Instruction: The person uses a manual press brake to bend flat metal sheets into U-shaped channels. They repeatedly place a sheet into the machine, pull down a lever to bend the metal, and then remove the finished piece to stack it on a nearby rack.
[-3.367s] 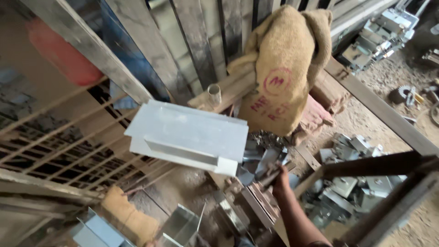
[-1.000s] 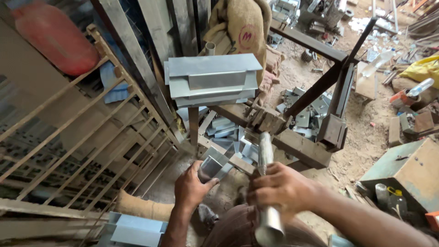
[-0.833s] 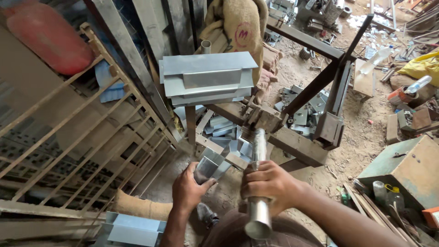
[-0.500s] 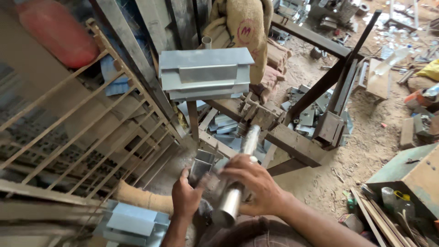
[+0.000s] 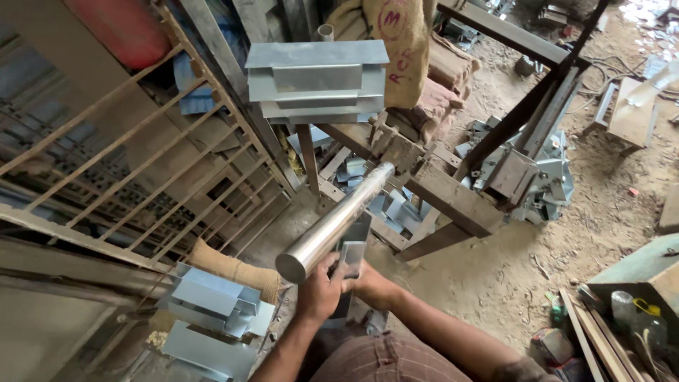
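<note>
a person's left hand (image 5: 318,290) and right hand (image 5: 369,284) met low in the frame, both wrapped around a small folded grey sheet-metal channel piece (image 5: 351,249) that stood on end between them. a long, shiny round steel pipe (image 5: 336,221) ran over the piece from about 7 o'clock up toward 1 o'clock, its near cut end just above the left hand and its far end reaching the rough wooden bench (image 5: 438,191). the left hand seemed to steady both pipe and piece; whether its fingers closed fully round the pipe could not be told. the pipe appeared to lie against the channel so the thin metal could be pressed or shaped around it, with the hands close together to keep the small part from slipping.

at 12 o'clock a stack of folded grey sheet-metal box sections (image 5: 317,79) sat on a thin post, raised well off the floor. behind it, at 1 o'clock, hung a brown burlap sack (image 5: 399,42). more finished grey sheet-metal parts (image 5: 212,311) lay piled at 8 o'clock beside a burlap pad, and loose bent pieces were heaped under the bench near a dark steel angle frame (image 5: 537,106) at 2 o'clock. a rusty metal window grille (image 5: 127,170) leaned at 9 o'clock. the floor (image 5: 566,240) was bare packed earth, strewn with scraps.
</note>
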